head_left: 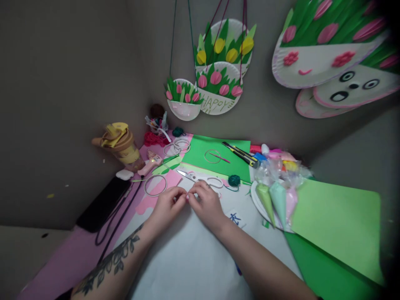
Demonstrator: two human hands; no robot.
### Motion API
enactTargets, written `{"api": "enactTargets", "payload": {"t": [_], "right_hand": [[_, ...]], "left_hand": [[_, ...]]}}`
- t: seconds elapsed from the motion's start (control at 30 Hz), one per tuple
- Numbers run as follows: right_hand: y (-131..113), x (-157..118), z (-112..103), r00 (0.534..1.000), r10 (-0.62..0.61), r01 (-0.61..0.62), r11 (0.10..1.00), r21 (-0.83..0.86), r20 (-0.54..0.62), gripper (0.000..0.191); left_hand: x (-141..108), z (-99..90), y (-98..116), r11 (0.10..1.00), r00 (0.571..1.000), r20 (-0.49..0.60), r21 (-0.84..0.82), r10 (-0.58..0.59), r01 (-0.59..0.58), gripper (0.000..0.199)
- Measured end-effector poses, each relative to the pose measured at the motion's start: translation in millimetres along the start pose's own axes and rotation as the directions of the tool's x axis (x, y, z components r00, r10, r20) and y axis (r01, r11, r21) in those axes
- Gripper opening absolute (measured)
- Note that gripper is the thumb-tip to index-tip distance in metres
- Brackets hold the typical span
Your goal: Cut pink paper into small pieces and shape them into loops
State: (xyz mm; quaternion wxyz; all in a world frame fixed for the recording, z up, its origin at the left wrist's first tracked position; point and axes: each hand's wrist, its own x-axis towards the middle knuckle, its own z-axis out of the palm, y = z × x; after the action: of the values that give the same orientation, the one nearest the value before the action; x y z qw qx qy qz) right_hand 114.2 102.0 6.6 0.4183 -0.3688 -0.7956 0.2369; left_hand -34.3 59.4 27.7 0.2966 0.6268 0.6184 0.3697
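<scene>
Pink and tiny, a bit (pixel 187 197) is pinched in the fingers of left hand (pixel 168 204) and right hand (pixel 208 204), above the paper (pixel 178 254), near the scissors (pixel 185 173); this fine handling seems to call for light, steady pressure.

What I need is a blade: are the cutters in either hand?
No: both cutters lie mostly on the green sheet, beyond the left hand and right hand.

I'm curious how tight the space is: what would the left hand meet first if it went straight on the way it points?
Probably the right hand, whose fingers look almost touching those of the left hand, with a small pink bit between them; depth is unclear.
</scene>
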Motion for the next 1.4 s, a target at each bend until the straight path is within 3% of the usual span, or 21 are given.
{"api": "enactTargets", "payload": {"t": [0.1,0.23,0.3,0.43,0.53,0.63,0.77,0.83,0.93,1.03,1.13,1.3,1.4], "right_hand": [[3.5,4.5,-6.6,0.999,0.010,-0.010,1.000,-0.015,-0.041,0.010],[17.1,16.5,-28.5,0.958,0.138,-0.170,0.979,-0.111,-0.250,0.014],[22.1,20.7,-36.8,0.952,0.130,-0.182,0.968,-0.170,-0.278,0.014],[17.4,18.8,-34.7,0.986,-0.093,0.070,0.983,-0.167,-0.135,0.021],[8.3,13.3,-25.9,0.969,-0.246,0.241,0.959,-0.148,-0.017,0.014],[4.5,10.0,-21.9,0.963,-0.271,0.267,0.952,-0.147,-0.005,0.008],[4.2,8.6,-22.3,0.965,-0.262,0.260,0.957,-0.127,0.002,0.010],[2.3,8.8,-21.7,0.976,-0.215,0.213,0.975,-0.065,-0.018,0.011],[-2.4,10.6,-20.0,1.000,0.005,-0.004,0.989,0.150,-0.006,0.009],[-6.1,13.3,-19.0,0.962,0.228,-0.268,0.904,0.332,0.153,0.007],[-7.4,14.4,-18.8,0.925,0.277,-0.362,0.850,0.381,0.262,0.008],[-8.0,11.8,-17.2,0.926,0.224,-0.333,0.862,0.382,0.302,0.009],[-7.6,10.4,-16.1,0.937,0.182,-0.294,0.873,0.388,0.299,0.008]], "left_hand": [[0.5,-1.1,1.1,0.998,0.999,0.002,-0.051,-0.038,0.038,0.016],[3.1,-4.6,5.0,0.966,0.987,-0.013,-0.210,-0.158,0.152,0.019],[4.7,-6.5,8.6,0.933,0.975,-0.009,-0.292,-0.223,0.210,0.019],[6.1,-8.3,16.6,0.827,0.941,0.058,-0.463,-0.332,0.320,0.020],[5.3,-7.3,19.2,0.733,0.915,0.126,-0.561,-0.383,0.384,0.023],[3.8,-5.4,18.4,0.667,0.904,0.200,-0.617,-0.379,0.416,0.025],[1.9,-3.7,17.7,0.649,0.900,0.247,-0.627,-0.358,0.431,0.027],[1.5,-3.6,17.3,0.670,0.912,0.212,-0.624,-0.350,0.402,0.027],[2.0,-4.1,13.3,0.761,0.954,0.047,-0.592,-0.296,0.266,0.022],[2.8,-5.0,7.0,0.851,0.976,-0.049,-0.500,-0.212,0.160,0.020],[2.5,-6.7,5.2,0.888,0.979,-0.061,-0.436,-0.194,0.149,0.017],[0.9,-9.3,12.7,0.850,0.968,0.032,-0.471,-0.250,0.235,0.021],[1.6,-9.9,13.5,0.670,0.895,0.279,-0.593,-0.348,0.446,0.032]]}}
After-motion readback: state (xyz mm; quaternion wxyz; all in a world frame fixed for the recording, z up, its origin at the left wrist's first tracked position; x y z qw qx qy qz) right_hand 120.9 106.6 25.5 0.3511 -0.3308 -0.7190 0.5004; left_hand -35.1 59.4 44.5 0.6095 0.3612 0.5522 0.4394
